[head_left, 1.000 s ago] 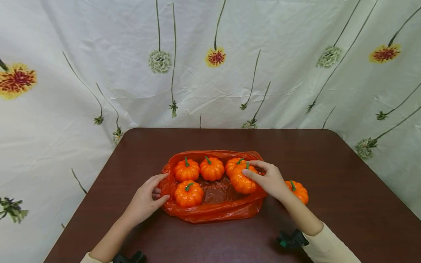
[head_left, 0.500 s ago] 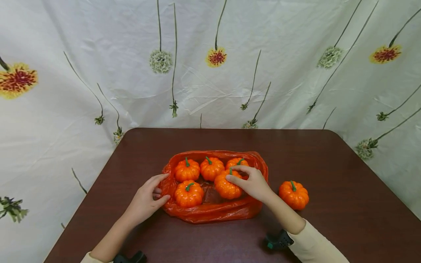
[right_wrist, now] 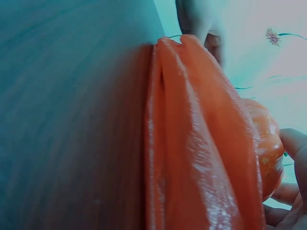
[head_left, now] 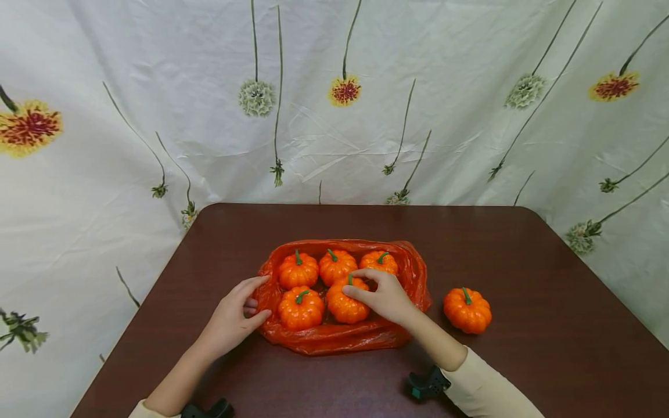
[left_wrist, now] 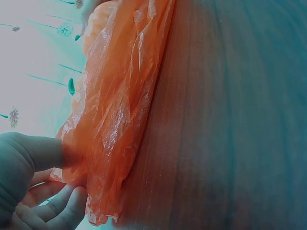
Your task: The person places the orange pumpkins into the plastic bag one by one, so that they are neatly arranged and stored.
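An orange-red plastic bag (head_left: 342, 341) lies spread on the table with its mouth wide. Small orange pumpkins with green stems sit inside: one at back left (head_left: 298, 273), one at back middle (head_left: 337, 266), one at back right (head_left: 378, 262) and one at front left (head_left: 301, 310). My right hand (head_left: 385, 297) grips another pumpkin (head_left: 346, 306) by its top and right side, within the bag beside the front-left one. At the bag's left end, my left hand (head_left: 230, 319) holds the edge between thumb and fingers. In the right wrist view, the bag's wall partly covers the gripped pumpkin (right_wrist: 271, 165).
One pumpkin (head_left: 467, 310) stands on the dark brown table (head_left: 543, 348) to the right of the bag. A white cloth (head_left: 460, 145) with printed flowers hangs behind the table. A dark device (head_left: 428, 383) is worn on each wrist.
My right hand has carried the pumpkin leftward and a little down inside the bag, uncovering the back-right pumpkin and the one on the table. My left hand has kept its place.
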`<state>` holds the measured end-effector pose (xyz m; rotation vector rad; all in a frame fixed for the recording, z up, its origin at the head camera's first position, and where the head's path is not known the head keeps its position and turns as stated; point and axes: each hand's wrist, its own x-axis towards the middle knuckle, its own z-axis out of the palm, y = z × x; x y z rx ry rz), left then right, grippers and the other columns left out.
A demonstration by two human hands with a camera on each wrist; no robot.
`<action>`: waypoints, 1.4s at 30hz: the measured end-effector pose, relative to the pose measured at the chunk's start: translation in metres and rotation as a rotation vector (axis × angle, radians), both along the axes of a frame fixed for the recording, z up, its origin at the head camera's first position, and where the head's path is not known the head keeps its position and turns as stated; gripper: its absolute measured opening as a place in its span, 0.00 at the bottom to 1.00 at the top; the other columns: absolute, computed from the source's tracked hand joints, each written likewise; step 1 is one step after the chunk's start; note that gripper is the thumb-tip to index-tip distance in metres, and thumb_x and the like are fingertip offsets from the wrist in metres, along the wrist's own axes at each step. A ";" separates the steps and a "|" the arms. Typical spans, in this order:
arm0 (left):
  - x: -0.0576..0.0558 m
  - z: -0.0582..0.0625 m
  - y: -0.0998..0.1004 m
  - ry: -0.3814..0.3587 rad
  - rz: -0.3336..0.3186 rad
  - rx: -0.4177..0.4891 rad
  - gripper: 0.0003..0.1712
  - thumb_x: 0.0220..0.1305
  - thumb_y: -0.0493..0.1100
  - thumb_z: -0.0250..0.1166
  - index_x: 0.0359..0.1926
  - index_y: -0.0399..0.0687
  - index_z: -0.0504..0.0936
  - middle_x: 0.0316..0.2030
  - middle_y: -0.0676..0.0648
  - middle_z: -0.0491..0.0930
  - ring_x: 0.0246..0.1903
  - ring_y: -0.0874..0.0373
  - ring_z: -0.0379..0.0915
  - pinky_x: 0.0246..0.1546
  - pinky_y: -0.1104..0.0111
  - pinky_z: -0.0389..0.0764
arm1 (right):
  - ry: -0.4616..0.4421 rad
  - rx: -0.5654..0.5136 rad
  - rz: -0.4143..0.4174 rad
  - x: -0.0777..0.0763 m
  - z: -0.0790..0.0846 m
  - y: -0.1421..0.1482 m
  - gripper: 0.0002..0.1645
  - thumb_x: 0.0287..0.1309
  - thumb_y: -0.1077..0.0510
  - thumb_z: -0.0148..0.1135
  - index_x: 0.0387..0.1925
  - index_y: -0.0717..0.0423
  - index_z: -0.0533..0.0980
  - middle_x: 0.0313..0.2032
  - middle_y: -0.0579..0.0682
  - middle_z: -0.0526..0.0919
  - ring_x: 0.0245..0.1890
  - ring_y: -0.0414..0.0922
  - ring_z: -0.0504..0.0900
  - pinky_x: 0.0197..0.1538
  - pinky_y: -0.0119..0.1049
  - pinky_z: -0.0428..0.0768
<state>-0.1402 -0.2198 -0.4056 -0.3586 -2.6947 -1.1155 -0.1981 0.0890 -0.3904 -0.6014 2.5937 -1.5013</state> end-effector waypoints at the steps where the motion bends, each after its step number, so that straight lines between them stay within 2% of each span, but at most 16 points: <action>1: 0.000 0.000 0.000 0.002 -0.001 -0.002 0.35 0.53 0.34 0.73 0.63 0.39 0.73 0.59 0.37 0.71 0.35 0.56 0.74 0.38 0.65 0.82 | 0.002 0.006 -0.002 0.000 -0.001 -0.001 0.28 0.56 0.43 0.69 0.54 0.54 0.80 0.49 0.48 0.82 0.44 0.42 0.79 0.47 0.41 0.78; 12: 0.001 0.002 0.001 -0.010 0.000 0.002 0.34 0.54 0.34 0.73 0.63 0.39 0.73 0.59 0.37 0.71 0.35 0.56 0.74 0.38 0.64 0.81 | -0.005 0.051 -0.021 0.002 -0.008 -0.007 0.27 0.56 0.41 0.68 0.52 0.52 0.80 0.48 0.47 0.83 0.46 0.43 0.79 0.50 0.44 0.78; 25: 0.000 0.001 0.001 -0.018 -0.002 0.003 0.35 0.54 0.34 0.73 0.63 0.40 0.73 0.60 0.37 0.71 0.36 0.56 0.74 0.39 0.64 0.81 | -0.004 0.082 0.023 0.002 -0.018 -0.005 0.28 0.57 0.40 0.68 0.52 0.53 0.80 0.50 0.49 0.82 0.53 0.47 0.77 0.55 0.49 0.75; 33: 0.000 0.000 0.000 -0.009 -0.009 0.006 0.35 0.54 0.34 0.73 0.63 0.39 0.73 0.59 0.37 0.71 0.36 0.56 0.74 0.38 0.64 0.82 | -0.009 0.089 0.034 0.001 -0.018 -0.004 0.29 0.56 0.40 0.68 0.53 0.52 0.79 0.50 0.48 0.81 0.53 0.47 0.77 0.56 0.49 0.74; 38: 0.000 0.001 0.000 -0.013 -0.007 0.008 0.35 0.54 0.34 0.73 0.63 0.39 0.73 0.60 0.36 0.71 0.36 0.56 0.74 0.39 0.64 0.82 | -0.015 0.077 0.041 0.002 -0.015 0.000 0.31 0.55 0.39 0.68 0.55 0.52 0.79 0.54 0.48 0.80 0.55 0.47 0.76 0.57 0.49 0.74; 42: 0.000 0.001 0.000 -0.014 -0.005 0.007 0.35 0.54 0.34 0.73 0.63 0.39 0.73 0.60 0.36 0.70 0.35 0.57 0.74 0.38 0.64 0.82 | -0.022 0.043 0.043 0.002 -0.009 0.006 0.31 0.56 0.41 0.68 0.57 0.53 0.78 0.52 0.49 0.81 0.51 0.46 0.79 0.52 0.45 0.77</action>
